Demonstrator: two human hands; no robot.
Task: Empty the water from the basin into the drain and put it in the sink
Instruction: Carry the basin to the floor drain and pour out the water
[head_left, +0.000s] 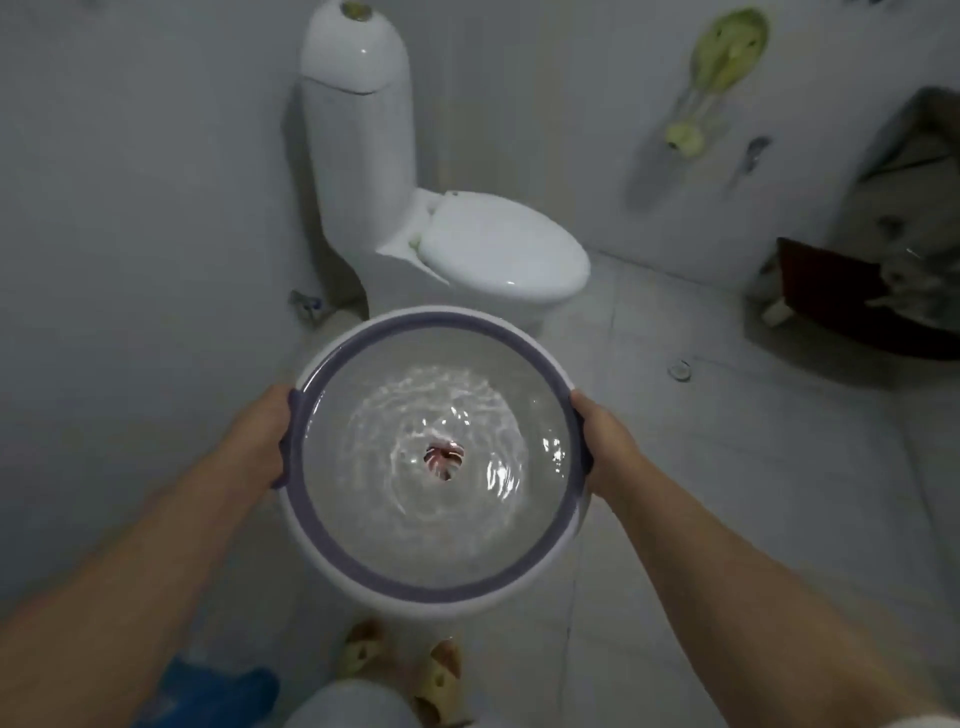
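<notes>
A round white basin (431, 597) with a purple rim hangs level in front of me, above the floor. Rippling water (441, 415) fills its lower part, and a small reddish mark shows at the centre of the bottom. My left hand (260, 436) grips the rim's left handle and my right hand (605, 441) grips the right handle. A small round floor drain (679, 370) sits in the tiled floor to the right, beyond the basin. A dark stone sink counter (909, 218) shows blurred at the right edge.
A white toilet (467, 244) with its lid down stands just behind the basin against the wall. A green brush (722, 67) hangs on the back wall. My feet in beige slippers (405, 670) stand below the basin. Pale floor tiles spread to the right.
</notes>
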